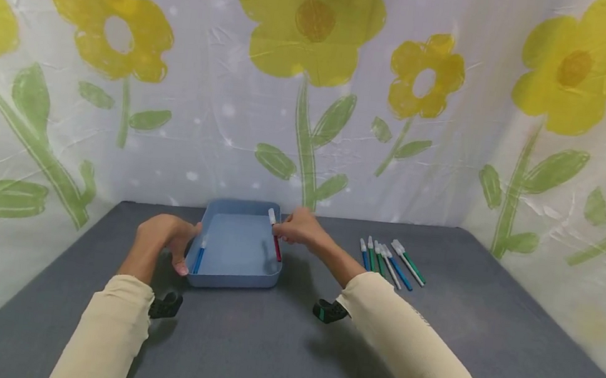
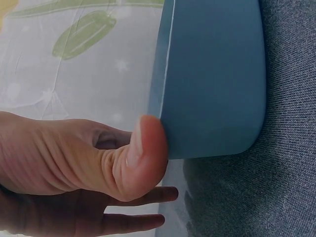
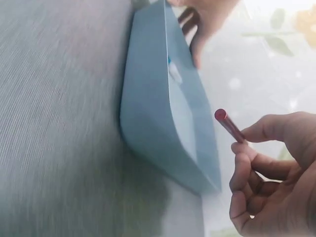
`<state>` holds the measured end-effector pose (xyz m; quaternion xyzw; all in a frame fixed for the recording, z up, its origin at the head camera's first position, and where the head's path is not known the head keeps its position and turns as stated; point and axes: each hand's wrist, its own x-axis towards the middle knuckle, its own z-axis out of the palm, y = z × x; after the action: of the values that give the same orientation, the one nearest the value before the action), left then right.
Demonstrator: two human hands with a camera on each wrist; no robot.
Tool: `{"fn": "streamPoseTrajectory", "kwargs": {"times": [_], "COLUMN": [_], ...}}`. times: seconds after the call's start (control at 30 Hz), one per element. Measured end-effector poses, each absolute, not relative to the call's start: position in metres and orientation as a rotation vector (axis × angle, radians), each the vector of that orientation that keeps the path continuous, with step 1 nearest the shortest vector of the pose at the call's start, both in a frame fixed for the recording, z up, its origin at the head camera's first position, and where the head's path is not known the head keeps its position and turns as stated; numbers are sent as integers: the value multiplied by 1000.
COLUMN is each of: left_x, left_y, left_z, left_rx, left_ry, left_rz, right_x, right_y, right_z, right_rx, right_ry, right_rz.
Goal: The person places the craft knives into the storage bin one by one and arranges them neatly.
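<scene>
A shallow blue-grey tray [image 1: 234,283] rests on the dark table. My left hand [image 1: 163,235] is at its left side; in the left wrist view the thumb [image 2: 148,158] touches the tray's corner while the other fingers extend fairly straight. Over the tray's right side, my right hand [image 1: 301,226] pinches a red marker [image 1: 277,249] with a white cap between thumb and fingertips. The right wrist view shows the red end of that marker pointing at the camera, above the tray wall. Inside the tray, a blue marker [image 1: 199,260] with a pale cap lies along the left wall.
To the right of the tray, several blue, green and white markers [image 1: 403,272] with pale caps lie side by side on the table [image 1: 237,351]. Behind the table hangs a white curtain [image 1: 190,137] printed with yellow flowers. Dark straps [image 1: 329,311] hang under both wrists.
</scene>
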<state>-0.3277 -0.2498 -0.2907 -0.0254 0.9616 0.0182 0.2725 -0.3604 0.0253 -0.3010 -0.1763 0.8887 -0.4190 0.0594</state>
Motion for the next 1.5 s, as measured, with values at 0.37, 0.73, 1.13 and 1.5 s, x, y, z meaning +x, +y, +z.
{"fn": "streamPoseTrajectory", "kwargs": {"times": [0.37, 0.73, 1.13, 1.5], "left_x": [-327, -323, -325, -326], "left_y": [-250, -257, -255, -254], "left_z": [-290, -295, -289, -289], "left_rx": [-74, 104, 85, 100], "left_ry": [2594, 2588, 2595, 2589], "left_rz": [49, 1, -15, -7], "right_x": [-358, -365, -419, -349], "right_y": [-40, -96, -136, -109], "right_z": [-314, -365, -417, -354], "right_rx": [-442, -383, -359, -490], "right_ry": [2663, 2657, 2826, 2722], "right_rz": [-1240, -1290, -1036, -1106]}}
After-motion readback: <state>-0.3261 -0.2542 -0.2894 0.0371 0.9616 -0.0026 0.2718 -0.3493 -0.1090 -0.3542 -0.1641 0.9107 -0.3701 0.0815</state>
